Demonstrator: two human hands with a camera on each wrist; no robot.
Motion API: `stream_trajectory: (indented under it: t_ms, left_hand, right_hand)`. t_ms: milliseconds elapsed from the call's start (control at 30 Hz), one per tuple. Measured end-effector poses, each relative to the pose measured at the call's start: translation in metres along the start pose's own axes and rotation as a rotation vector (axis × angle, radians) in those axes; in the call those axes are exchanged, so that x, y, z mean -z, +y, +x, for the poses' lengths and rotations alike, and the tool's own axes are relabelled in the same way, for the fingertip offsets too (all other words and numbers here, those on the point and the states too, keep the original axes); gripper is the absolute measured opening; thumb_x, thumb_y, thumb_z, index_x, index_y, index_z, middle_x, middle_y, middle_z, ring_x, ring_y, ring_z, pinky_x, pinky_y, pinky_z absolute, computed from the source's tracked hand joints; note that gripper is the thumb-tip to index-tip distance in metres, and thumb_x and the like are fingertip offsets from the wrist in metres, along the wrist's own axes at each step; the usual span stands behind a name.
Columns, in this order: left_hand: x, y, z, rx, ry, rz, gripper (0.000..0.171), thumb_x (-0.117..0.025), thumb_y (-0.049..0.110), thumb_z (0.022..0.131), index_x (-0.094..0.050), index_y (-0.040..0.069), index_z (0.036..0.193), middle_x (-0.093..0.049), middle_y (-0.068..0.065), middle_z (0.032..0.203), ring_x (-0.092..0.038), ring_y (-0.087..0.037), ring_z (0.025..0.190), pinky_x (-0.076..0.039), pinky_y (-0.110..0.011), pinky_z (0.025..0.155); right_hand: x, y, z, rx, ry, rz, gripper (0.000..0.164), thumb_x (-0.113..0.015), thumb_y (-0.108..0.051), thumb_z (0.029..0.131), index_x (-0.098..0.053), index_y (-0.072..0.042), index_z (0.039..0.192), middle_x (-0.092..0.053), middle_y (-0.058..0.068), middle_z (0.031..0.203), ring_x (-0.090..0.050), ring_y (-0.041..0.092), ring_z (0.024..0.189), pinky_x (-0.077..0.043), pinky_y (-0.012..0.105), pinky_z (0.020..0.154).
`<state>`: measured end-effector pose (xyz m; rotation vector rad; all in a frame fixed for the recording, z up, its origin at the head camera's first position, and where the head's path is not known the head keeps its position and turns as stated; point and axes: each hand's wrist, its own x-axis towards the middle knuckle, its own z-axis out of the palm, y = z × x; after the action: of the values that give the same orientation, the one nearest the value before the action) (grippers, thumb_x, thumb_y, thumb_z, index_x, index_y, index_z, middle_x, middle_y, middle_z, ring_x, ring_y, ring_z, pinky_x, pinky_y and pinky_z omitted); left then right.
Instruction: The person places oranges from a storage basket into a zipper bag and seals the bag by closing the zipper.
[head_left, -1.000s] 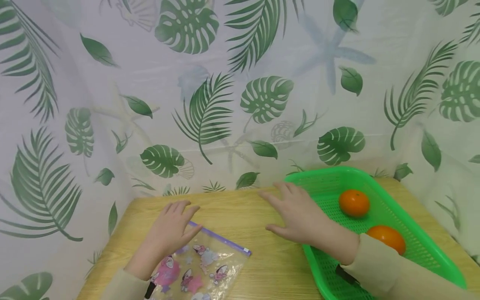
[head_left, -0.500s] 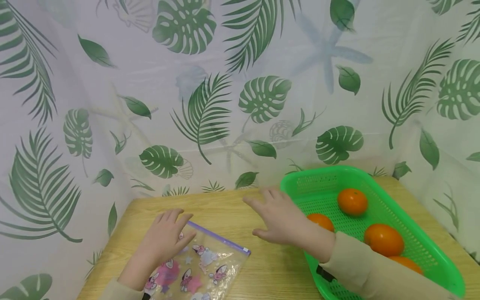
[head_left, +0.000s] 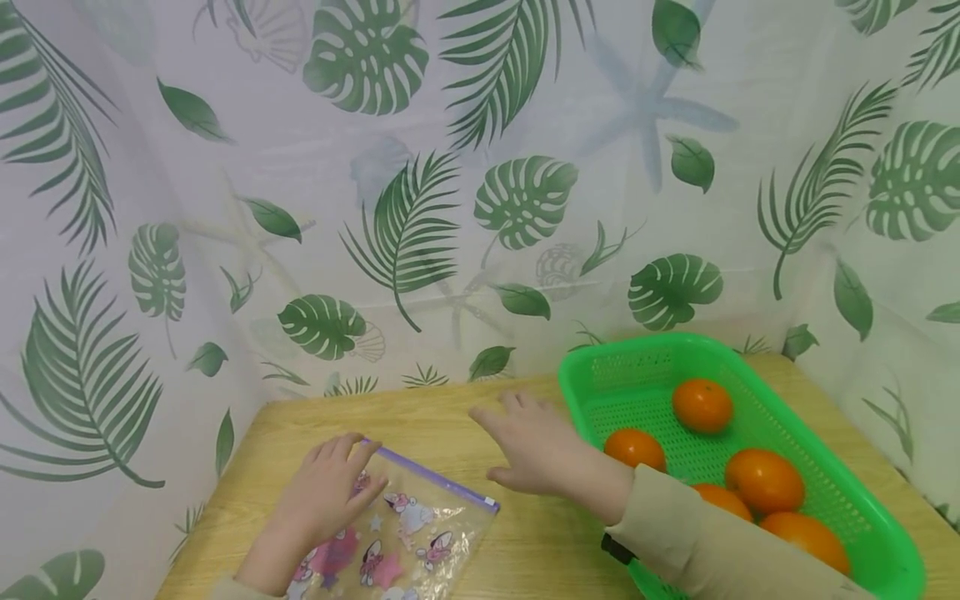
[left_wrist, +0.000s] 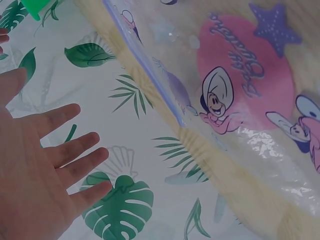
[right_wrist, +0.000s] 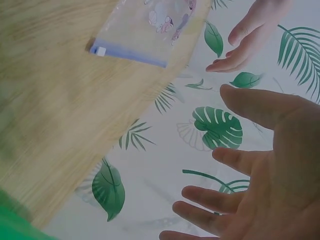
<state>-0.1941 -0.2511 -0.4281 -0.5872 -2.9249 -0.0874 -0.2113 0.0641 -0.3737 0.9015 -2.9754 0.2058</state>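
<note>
The left grip [head_left: 318, 487], left of centre in the lower frame, is spread and holds nothing. The right grip [head_left: 536, 446], in the lower middle of the frame, is likewise spread, with nothing in it. Between and below them we find the clear printed bag [head_left: 408, 542], lying on the bench [head_left: 525, 550]; the left grip overlaps its upper left part in the head view, and we see no contact in the left wrist view. The purple closure strip [head_left: 431, 473] slants down to a white slider [head_left: 491, 502] at its right end.

We judge the bag light, limp and rather slippery, apt to slide or crease if pushed; the strip should be its stiffest part, so we would pinch it there, near either end.

At lower right, the green basket [head_left: 813, 417] carries orange fruits [head_left: 765, 482], five in view, partly behind the right sleeve [head_left: 675, 525]. We expect these to be firm, smooth, comparatively heavy and ready to roll; each is best cupped round its widest part without hard squeezing.
</note>
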Motion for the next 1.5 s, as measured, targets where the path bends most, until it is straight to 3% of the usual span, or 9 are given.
stream_trajectory:
  t_ms: [500, 733, 1067, 1300, 1500]
  left_hand:
    - [-0.017, -0.001, -0.002, 0.046, -0.047, -0.062, 0.054, -0.06, 0.046, 0.105, -0.06, 0.009, 0.145, -0.058, -0.026, 0.149, -0.057, -0.048, 0.138, -0.048, -0.066, 0.112]
    - [-0.023, 0.0, -0.001, 0.072, -0.086, -0.069, 0.056, -0.061, 0.047, 0.104, -0.062, 0.007, 0.143, -0.062, -0.026, 0.143, -0.06, -0.048, 0.133, -0.051, -0.064, 0.109]
    - [-0.039, -0.001, -0.005, 0.074, -0.13, -0.069, 0.056, -0.064, 0.048, 0.102, -0.064, 0.007, 0.14, -0.066, -0.021, 0.135, -0.065, -0.042, 0.125, -0.057, -0.06, 0.103]
    - [-0.043, 0.001, -0.005, 0.105, -0.17, -0.113, 0.055, -0.067, 0.046, 0.1, -0.066, 0.006, 0.138, -0.068, -0.021, 0.135, -0.064, -0.044, 0.126, -0.055, -0.062, 0.104]
    - [-0.046, 0.003, -0.004, 0.113, -0.202, -0.109, 0.054, -0.073, 0.044, 0.096, -0.068, 0.005, 0.134, -0.069, -0.017, 0.128, -0.066, -0.039, 0.12, -0.057, -0.06, 0.102]
  right_hand:
    - [-0.023, -0.014, 0.019, -0.074, -0.104, -0.053, 0.076, -0.085, -0.043, 0.086, -0.055, -0.022, 0.153, -0.058, 0.019, 0.149, -0.057, 0.038, 0.136, -0.056, 0.058, 0.105]
    - [-0.032, -0.013, 0.028, -0.111, -0.141, -0.037, 0.073, -0.085, -0.039, 0.086, -0.058, -0.019, 0.151, -0.06, 0.019, 0.145, -0.06, 0.036, 0.13, -0.061, 0.05, 0.097]
    - [-0.049, -0.021, 0.038, -0.131, -0.193, -0.06, 0.05, -0.084, -0.033, 0.084, -0.071, -0.012, 0.127, -0.069, 0.015, 0.125, -0.065, 0.034, 0.117, -0.06, 0.052, 0.096]
    - [-0.063, -0.027, 0.041, -0.15, -0.245, -0.052, 0.046, -0.082, -0.032, 0.085, -0.071, -0.012, 0.126, -0.07, 0.011, 0.12, -0.066, 0.032, 0.114, -0.059, 0.05, 0.097]
    - [-0.072, -0.028, 0.041, -0.147, -0.259, -0.05, 0.033, -0.082, -0.031, 0.086, -0.073, -0.012, 0.112, -0.071, 0.009, 0.11, -0.067, 0.028, 0.105, -0.06, 0.045, 0.093]
